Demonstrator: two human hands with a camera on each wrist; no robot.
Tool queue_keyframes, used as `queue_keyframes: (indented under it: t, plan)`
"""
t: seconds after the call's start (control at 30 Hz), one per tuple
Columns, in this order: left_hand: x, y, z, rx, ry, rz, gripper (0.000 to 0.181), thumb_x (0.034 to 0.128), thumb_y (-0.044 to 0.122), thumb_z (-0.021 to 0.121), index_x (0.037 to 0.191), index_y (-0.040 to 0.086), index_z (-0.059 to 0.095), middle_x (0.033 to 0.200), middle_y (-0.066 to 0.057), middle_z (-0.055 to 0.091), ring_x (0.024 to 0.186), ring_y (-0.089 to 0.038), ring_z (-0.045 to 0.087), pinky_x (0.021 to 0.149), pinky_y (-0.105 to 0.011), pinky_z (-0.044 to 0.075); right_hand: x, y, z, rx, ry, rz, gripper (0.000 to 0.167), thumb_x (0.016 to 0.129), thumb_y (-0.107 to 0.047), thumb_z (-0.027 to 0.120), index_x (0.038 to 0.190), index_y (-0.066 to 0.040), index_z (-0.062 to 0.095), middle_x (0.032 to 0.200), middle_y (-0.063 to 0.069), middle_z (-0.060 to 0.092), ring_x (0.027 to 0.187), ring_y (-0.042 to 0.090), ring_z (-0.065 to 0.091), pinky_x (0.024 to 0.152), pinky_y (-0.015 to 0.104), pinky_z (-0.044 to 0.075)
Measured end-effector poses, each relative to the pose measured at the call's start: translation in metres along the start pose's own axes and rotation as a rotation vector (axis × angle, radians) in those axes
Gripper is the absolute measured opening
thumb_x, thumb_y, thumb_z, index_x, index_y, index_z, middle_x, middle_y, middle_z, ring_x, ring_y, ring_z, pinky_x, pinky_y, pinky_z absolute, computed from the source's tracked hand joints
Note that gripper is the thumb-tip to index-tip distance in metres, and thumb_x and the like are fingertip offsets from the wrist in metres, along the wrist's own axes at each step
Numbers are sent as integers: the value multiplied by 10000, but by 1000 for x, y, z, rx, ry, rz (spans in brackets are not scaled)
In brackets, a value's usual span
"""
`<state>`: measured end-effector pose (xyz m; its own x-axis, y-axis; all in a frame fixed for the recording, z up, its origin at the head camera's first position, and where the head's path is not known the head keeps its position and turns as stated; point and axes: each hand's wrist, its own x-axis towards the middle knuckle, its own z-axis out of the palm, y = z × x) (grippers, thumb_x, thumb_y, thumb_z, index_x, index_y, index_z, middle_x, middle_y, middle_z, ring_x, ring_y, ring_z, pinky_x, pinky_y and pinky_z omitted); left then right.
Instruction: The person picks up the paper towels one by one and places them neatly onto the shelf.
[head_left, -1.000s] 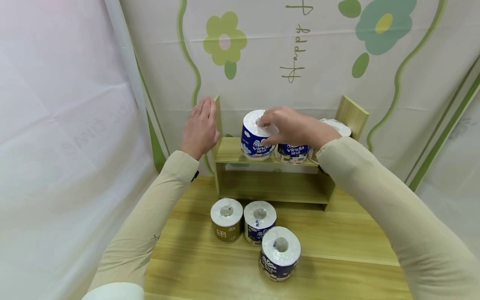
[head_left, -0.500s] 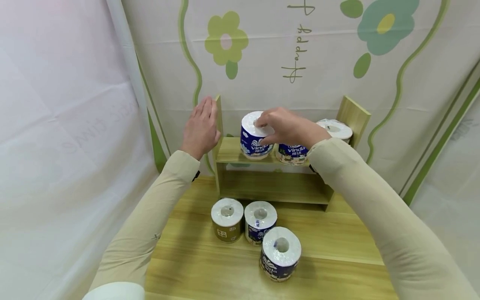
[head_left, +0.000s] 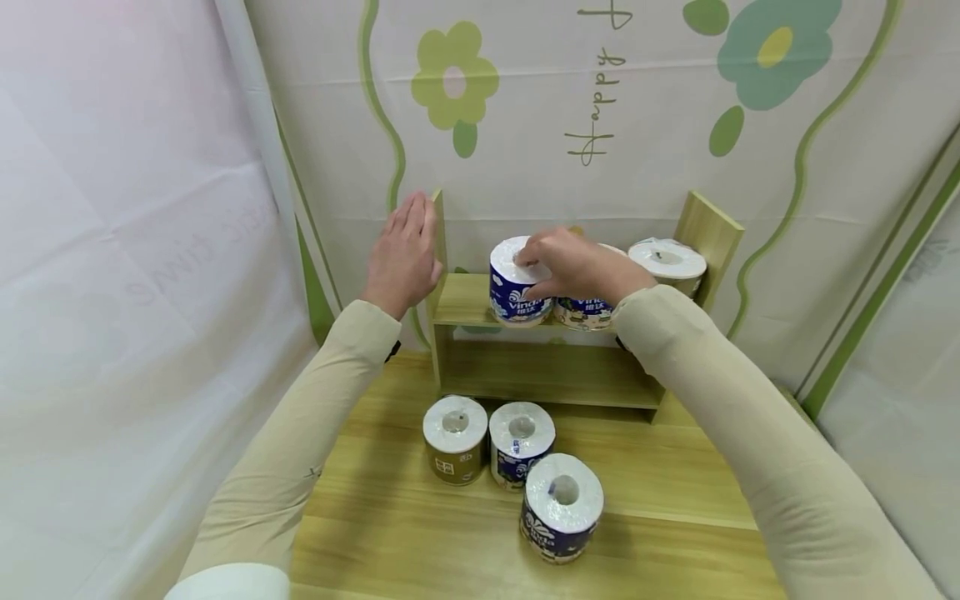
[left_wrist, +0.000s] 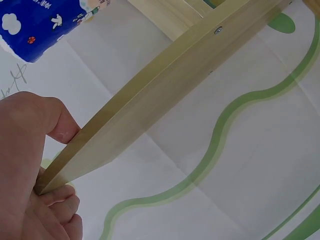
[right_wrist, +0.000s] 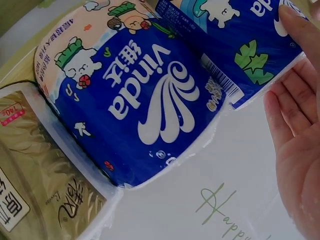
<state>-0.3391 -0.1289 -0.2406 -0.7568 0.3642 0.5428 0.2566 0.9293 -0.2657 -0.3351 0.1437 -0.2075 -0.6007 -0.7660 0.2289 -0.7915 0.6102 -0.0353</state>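
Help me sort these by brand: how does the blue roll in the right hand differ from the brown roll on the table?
The blue roll has a blue wrapper marked Vinda, while the brown roll has a brown one with a pale square label. The right hand holds the blue roll at the upper shelf; the brown roll stands untouched on the table. Both are upright, with white tops.

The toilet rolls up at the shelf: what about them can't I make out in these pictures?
- Middle blue roll, its top: mostly hidden behind the right hand in the head view.
- Gold roll, its front: partly behind the right sleeve in the head view, cut off by the left edge in the right wrist view.
- Held blue roll: cut off by the top edge in the left wrist view.
- Its small print: too small to read in the right wrist view.
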Motion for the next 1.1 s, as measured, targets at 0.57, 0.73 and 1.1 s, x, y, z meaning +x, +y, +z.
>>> queue_keyframes:
  t: [0.57,0.73,1.1]
  plan:
    - [1,-3,-4,9,7,-2,695,1007,152,498,1592,-145,267,1690,-295,316,1615,-383,284,1349,-444,242,13,0,0,-3,-93,105,145,926,-170,818,966,-61,733,1072,112,759,967,255,671,910,449,582]
    - [0,-2,-1,15,19,6,679,1014,150,486,1588,-146,276,1682,-298,332,1608,-386,300,1349,-440,241,13,2,1,25,-117,175,377,936,-182,810,1264,-12,739,1332,183,722,1255,344,673,1105,508,548]
    - [0,-1,1,1,10,2,687,1014,148,494,1598,-134,265,1693,-287,316,1613,-379,290,1346,-451,250,16,6,3,50,-132,191,213,930,-172,814,1102,-54,772,1241,131,760,1154,285,698,1049,481,573]
